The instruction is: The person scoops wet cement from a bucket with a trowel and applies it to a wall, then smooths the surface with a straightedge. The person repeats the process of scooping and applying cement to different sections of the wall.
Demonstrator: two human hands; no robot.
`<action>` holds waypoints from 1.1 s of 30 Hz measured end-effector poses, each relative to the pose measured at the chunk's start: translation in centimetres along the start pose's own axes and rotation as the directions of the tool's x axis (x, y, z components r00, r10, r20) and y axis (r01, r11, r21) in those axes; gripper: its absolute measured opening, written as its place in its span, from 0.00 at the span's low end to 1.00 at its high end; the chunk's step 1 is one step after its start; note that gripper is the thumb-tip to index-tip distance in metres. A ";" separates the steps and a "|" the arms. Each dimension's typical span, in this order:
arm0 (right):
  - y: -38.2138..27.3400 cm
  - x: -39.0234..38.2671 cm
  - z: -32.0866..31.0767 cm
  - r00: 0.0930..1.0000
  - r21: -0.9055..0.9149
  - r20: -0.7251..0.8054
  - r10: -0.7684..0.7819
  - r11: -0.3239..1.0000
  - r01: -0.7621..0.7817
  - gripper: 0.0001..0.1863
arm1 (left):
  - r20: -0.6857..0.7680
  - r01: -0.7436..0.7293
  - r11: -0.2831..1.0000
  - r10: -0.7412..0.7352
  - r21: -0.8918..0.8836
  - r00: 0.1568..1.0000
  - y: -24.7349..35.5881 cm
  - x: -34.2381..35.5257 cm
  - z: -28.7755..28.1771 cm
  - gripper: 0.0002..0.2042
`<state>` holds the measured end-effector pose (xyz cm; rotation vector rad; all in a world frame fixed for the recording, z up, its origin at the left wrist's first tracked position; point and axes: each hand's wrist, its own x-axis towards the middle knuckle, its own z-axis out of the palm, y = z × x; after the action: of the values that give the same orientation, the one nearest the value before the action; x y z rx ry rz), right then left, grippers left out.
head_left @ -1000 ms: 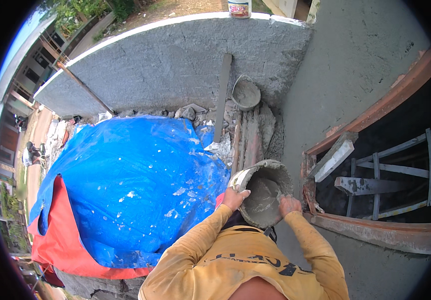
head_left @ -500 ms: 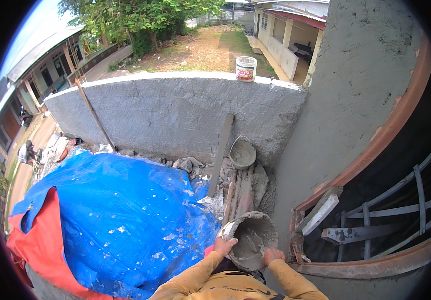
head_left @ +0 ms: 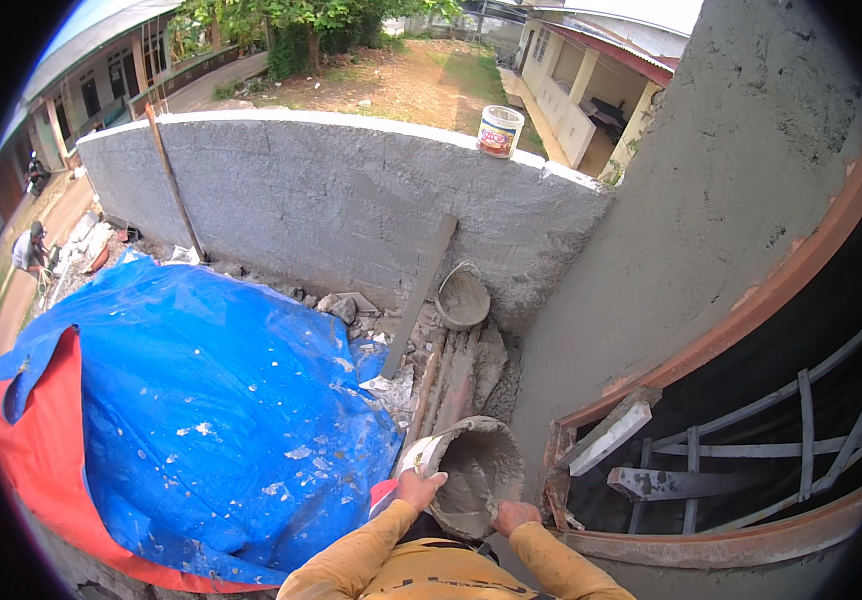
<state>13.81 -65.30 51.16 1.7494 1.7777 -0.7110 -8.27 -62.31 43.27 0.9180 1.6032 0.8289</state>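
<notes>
A mortar-caked bucket (head_left: 507, 447) is tilted in front of my body, its open mouth facing up and showing wet grey mortar inside. My left hand (head_left: 418, 488) is closed on the bucket's left rim, thumb over the edge. At the lower right of the mouth, my right hand (head_left: 517, 516) is closed, with a thin light-coloured piece just beside its fingers; mortar and the fist hide what it holds. Beyond this bucket, a second bucket (head_left: 463, 302) full of grey mortar rests by the wall on mortar-smeared boards (head_left: 459, 378).
A blue tarp (head_left: 221, 400) with an orange-red underside covers a mound at left. A long straight board (head_left: 421, 298) leans on the low plastered wall (head_left: 301, 205), which carries a white tub (head_left: 500, 132). At right is a curved window opening (head_left: 741, 338) with timber pieces. Another person (head_left: 29, 248) crouches far left.
My view has shifted, so the scene sits further left and turned slightly. My right hand has moved a little along the bucket's lower edge; my left keeps its hold.
</notes>
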 end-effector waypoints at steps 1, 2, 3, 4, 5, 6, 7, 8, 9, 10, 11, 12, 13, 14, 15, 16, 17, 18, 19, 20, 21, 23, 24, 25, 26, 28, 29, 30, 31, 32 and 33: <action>-0.1 -1.9 -1.2 0.999 -0.017 -0.006 -0.043 0.999 0.043 0.21 | -0.030 -0.035 0.997 0.033 -0.067 0.999 -2.1 0.4 0.2 0.31; 1.2 -3.4 -1.9 0.999 -0.002 -0.036 -0.021 1.000 0.021 0.22 | -0.015 0.000 0.997 -0.001 -0.076 1.000 -1.7 -0.2 0.7 0.31; 2.3 -4.7 -2.6 0.997 0.024 -0.077 0.000 1.000 0.002 0.23 | 0.000 0.023 0.997 -0.024 -0.074 1.000 0.3 -1.1 0.4 0.31; 3.0 -5.3 -3.0 0.993 0.057 -0.117 0.010 0.998 -0.003 0.24 | 0.006 0.033 0.999 -0.033 -0.023 0.999 1.7 -2.0 0.2 0.30; 3.8 -5.2 -3.1 0.991 0.079 -0.131 0.029 0.997 -0.019 0.24 | -0.006 0.055 0.998 -0.056 -0.019 0.998 2.6 -2.6 -0.1 0.30; 4.7 -5.1 -3.0 0.988 0.104 -0.147 0.046 0.994 -0.031 0.25 | -0.020 0.075 0.997 -0.076 -0.013 0.997 3.2 -3.1 -0.4 0.29; 5.4 -5.0 -3.1 0.985 0.127 -0.163 0.062 0.991 -0.041 0.25 | -0.035 0.095 0.995 -0.095 -0.007 0.995 3.4 -3.2 -0.5 0.29; 5.6 -4.9 -3.2 0.986 0.192 -0.136 0.092 0.979 -0.065 0.26 | -0.032 0.089 0.996 -0.090 -0.029 0.995 2.5 -3.0 -0.4 0.29; 5.9 -4.8 -2.9 0.985 0.192 -0.134 0.113 0.978 -0.086 0.26 | -0.027 0.080 0.995 -0.082 -0.055 0.996 1.4 -2.7 0.1 0.29; 6.5 -4.6 -2.2 0.981 0.191 -0.136 0.139 0.975 -0.112 0.26 | -0.019 0.068 0.994 -0.070 -0.083 0.997 1.3 -2.4 0.5 0.29; 7.0 -4.4 -2.0 0.977 0.190 -0.138 0.163 0.972 -0.136 0.26 | -0.018 0.038 0.993 -0.040 -0.111 0.999 1.2 -2.3 0.7 0.29; 6.8 -4.6 -2.4 0.977 0.213 -0.126 0.169 0.967 -0.140 0.26 | -0.015 0.012 0.991 -0.014 -0.135 1.000 1.8 -2.6 0.6 0.30; 6.1 -5.0 -2.6 0.978 0.243 -0.114 0.175 0.959 -0.144 0.26 | 0.004 0.025 0.993 -0.025 -0.114 1.000 2.9 -3.0 0.0 0.30; 5.8 -5.1 -2.7 0.978 0.274 -0.101 0.181 0.950 -0.148 0.26 | 0.023 0.038 0.995 -0.035 -0.098 0.999 4.0 -3.3 -0.3 0.31; 5.8 -4.9 -2.3 0.981 0.269 -0.088 0.171 0.952 -0.142 0.27 | 0.031 0.041 0.996 -0.038 -0.083 0.999 3.7 -3.3 -0.5 0.31; 6.1 -4.5 -1.4 0.984 0.267 -0.078 0.162 0.954 -0.136 0.27 | 0.038 0.041 0.997 -0.038 -0.068 0.999 3.4 -3.2 -0.7 0.31; 6.2 -4.2 -0.8 0.986 0.264 -0.066 0.154 0.955 -0.131 0.27 | 0.040 0.042 0.997 -0.039 -0.061 0.998 3.3 -3.1 -0.7 0.31; 6.1 -4.2 -0.7 0.986 0.273 -0.057 0.159 0.952 -0.138 0.28 | 0.042 0.045 0.998 -0.042 -0.050 0.998 3.6 -3.1 -0.9 0.31; 5.8 -4.4 -0.6 0.985 0.281 -0.048 0.166 0.948 -0.146 0.28 | 0.039 0.048 0.998 -0.047 -0.048 0.998 4.1 -3.4 -1.2 0.31; 5.7 -4.6 -0.5 0.984 0.290 -0.037 0.174 0.944 -0.156 0.28 | 0.037 0.053 0.998 -0.051 -0.046 0.998 4.4 -3.4 -1.2 0.30; 5.5 -4.7 -0.8 0.986 0.299 -0.044 0.162 0.944 -0.141 0.28 | 0.024 0.031 0.998 -0.030 -0.063 0.999 3.8 -3.2 -1.2 0.30; 5.2 -5.2 -1.0 0.989 0.321 -0.055 0.140 0.940 -0.115 0.29 | 0.026 0.020 0.997 -0.018 -0.076 0.999 2.3 -2.8 -1.0 0.30; 5.0 -5.7 -1.3 0.986 0.315 -0.049 0.156 0.940 -0.133 0.29 | 0.045 0.029 0.997 -0.026 -0.075 0.999 2.2 -2.8 -1.0 0.30; 4.8 -6.2 -1.8 0.984 0.315 -0.035 0.175 0.936 -0.155 0.29 | 0.089 0.075 0.996 -0.070 -0.046 0.994 3.4 -3.1 -1.4 0.30; 4.7 -6.6 -2.5 0.981 0.315 -0.023 0.195 0.932 -0.178 0.30 | 0.133 0.117 0.993 -0.114 -0.015 0.985 4.5 -3.1 -1.4 0.30; 5.4 -6.5 -1.2 0.990 0.266 -0.084 0.113 0.960 -0.087 0.30 | 0.032 -0.082 0.986 0.088 -0.142 0.996 3.7 -3.5 -0.8 0.30; 5.8 -5.2 -1.7 0.989 0.250 -0.089 0.122 0.963 -0.096 0.28 | 0.020 -0.086 0.984 0.090 -0.156 0.996 3.6 -2.4 -0.6 0.29; 6.6 -3.5 -0.4 0.989 0.216 -0.070 0.128 0.970 -0.110 0.30 | 0.044 -0.004 0.993 0.009 -0.121 0.999 2.2 -1.8 -0.7 0.29; 6.0 -3.5 -1.6 0.990 0.199 -0.072 0.125 0.974 -0.109 0.26 | 0.013 -0.049 0.995 0.051 -0.085 0.999 1.7 -1.5 -0.7 0.24; 6.4 -3.8 -2.4 0.986 0.184 -0.134 0.102 0.980 -0.076 0.23 | 0.096 0.086 0.996 -0.083 -0.023 0.992 3.0 -1.7 -0.6 0.23; 6.2 -4.1 -3.2 0.971 0.160 -0.228 0.072 0.987 -0.036 0.21 | 0.085 0.053 0.997 -0.048 -0.055 0.995 4.2 -2.2 -0.8 0.22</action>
<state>19.99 -65.89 56.36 2.0502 1.8601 -0.6582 -8.11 -62.34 48.08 0.8574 1.5164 0.7873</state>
